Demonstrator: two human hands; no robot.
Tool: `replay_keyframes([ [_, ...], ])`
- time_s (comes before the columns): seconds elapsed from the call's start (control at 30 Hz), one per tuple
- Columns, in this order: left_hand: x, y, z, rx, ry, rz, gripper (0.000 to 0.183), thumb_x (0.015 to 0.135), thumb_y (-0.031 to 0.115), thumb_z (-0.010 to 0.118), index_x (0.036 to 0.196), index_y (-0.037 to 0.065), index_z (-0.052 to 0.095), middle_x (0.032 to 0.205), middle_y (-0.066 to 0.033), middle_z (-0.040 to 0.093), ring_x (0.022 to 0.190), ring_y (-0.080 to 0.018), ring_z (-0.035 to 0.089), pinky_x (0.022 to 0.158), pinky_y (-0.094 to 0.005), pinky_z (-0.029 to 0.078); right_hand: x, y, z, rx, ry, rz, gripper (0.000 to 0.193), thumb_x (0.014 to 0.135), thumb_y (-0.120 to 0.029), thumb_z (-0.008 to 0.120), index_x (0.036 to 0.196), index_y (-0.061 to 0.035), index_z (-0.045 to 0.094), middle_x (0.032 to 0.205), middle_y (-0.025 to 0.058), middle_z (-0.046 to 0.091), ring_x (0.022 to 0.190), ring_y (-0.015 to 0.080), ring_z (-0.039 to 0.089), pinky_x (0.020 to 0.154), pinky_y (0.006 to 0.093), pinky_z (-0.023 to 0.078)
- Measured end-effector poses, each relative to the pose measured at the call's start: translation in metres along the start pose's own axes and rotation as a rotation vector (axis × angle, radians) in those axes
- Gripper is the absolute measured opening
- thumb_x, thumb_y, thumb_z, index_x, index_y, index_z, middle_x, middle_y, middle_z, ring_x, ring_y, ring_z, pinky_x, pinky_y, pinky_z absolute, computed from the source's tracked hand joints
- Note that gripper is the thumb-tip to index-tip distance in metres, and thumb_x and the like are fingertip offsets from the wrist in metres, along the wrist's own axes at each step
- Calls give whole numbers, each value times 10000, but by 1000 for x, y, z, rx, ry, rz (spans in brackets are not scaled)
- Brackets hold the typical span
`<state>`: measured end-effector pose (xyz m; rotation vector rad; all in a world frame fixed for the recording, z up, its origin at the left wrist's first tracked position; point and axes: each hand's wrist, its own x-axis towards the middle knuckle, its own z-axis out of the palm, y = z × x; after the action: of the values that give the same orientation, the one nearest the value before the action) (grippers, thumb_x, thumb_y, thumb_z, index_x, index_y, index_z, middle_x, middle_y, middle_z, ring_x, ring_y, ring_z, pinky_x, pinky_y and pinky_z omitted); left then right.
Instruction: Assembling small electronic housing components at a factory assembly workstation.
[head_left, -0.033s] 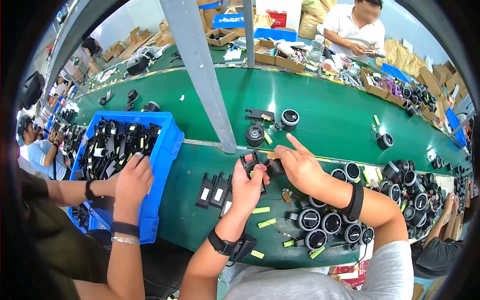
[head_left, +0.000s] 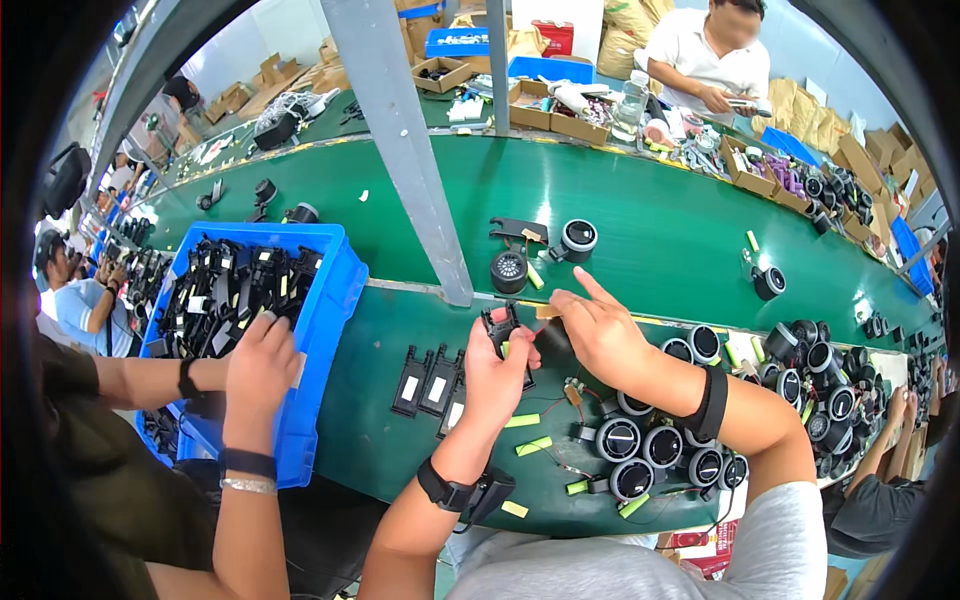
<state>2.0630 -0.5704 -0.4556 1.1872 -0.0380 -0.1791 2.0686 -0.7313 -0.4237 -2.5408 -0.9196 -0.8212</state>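
My left hand (head_left: 497, 372) is closed round a black plastic housing (head_left: 499, 325), whose forked end points up and away from me. Between thumb and fingers of my right hand (head_left: 600, 330) is a small tan board (head_left: 547, 312); its index finger sticks out straight. Under that board, a dark round part (head_left: 556, 342) is partly hidden by my right hand. A few black housings (head_left: 438, 382) with pale labels lie left of my left wrist. Below my right forearm several round fan heads (head_left: 618, 438) with grey rims lie among wires and yellow-green cells (head_left: 533, 446).
A blue crate (head_left: 340, 285) full of black housings stands at the left, where a co-worker's hand (head_left: 262, 365) reaches over its edge. Beyond runs a green belt (head_left: 660, 230) carrying fan parts (head_left: 578, 240). A grey metal post (head_left: 405, 150) rises before it. More fan heads (head_left: 820, 375) are heaped at right.
My fingers shift slightly about the housing and the tan board. The co-worker's hand at the crate has moved a little and a pale flat piece now shows by it.
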Motion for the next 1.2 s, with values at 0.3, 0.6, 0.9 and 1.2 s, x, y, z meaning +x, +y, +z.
replay_keyframes([
  [0.3,-9,11,8,315,-73,178,259,874,23,487,1124,-19,437,871,-56,565,665,-80,547,608,-227,469,-4,-13,-15,399,53,261,213,685,0,697,885,-60,653,1025,120,606,886,250,602,835,382,449],
  [0.6,-16,17,12,488,-126,259,357,806,64,549,1120,-33,412,900,-155,607,817,-261,622,724,-333,482,-4,-11,-10,525,139,139,191,670,29,692,846,-21,639,850,86,639,741,251,612,668,343,483],
  [0.9,-20,28,16,515,-130,244,354,829,68,551,1138,-44,420,983,-150,594,897,-219,598,801,-322,462,-6,-14,-11,471,142,143,204,693,45,674,872,-12,593,884,101,610,778,269,614,659,340,507],
  [1.2,-26,26,19,562,-125,371,365,814,79,570,1119,-44,412,891,-155,612,809,-261,627,715,-336,490,-9,-16,-17,446,112,90,219,687,38,682,884,-7,598,877,100,617,838,273,625,714,343,517],
])
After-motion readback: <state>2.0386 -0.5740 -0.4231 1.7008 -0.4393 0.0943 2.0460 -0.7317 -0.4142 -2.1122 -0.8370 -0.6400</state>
